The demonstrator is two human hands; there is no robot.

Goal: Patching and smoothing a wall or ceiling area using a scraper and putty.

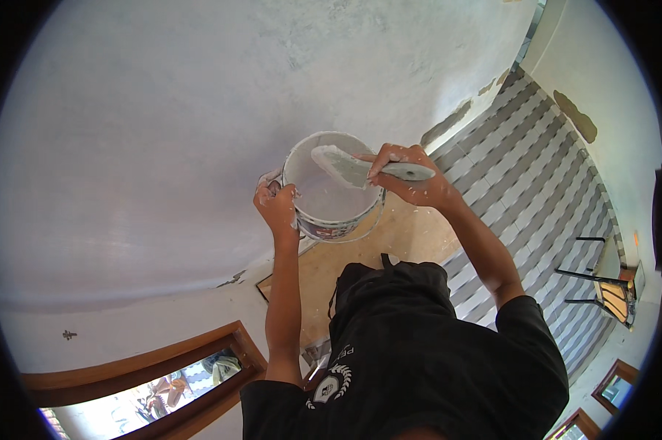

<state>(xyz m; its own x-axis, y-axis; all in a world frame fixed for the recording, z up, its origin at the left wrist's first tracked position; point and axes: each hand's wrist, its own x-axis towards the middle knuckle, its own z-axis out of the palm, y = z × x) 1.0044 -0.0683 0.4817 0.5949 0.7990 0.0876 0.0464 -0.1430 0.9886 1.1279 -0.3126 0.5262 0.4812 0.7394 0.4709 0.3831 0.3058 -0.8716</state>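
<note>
A round plastic bucket (334,226) with a whitish smeared inside is held up before the wall. My left hand (277,204) is closed on its left rim, fingers curled over the edge and spotted with white. In my right hand (412,173) is a putty knife (351,169), its handle end sticking out to the right. The wide blade lies over the bucket's opening and carries white paste along its edge. White specks dot the right fingers too. How much paste lies at the bottom of the bucket is hard to make out.
A pale, patchily coated wall (162,147) rises ahead and to the left, its plaster chipped at the base. Below the bucket lies a tan board (412,238) on striped floor tiles (499,169). A chair (611,293) stands far right; a wood-framed opening (250,352) is lower left.
</note>
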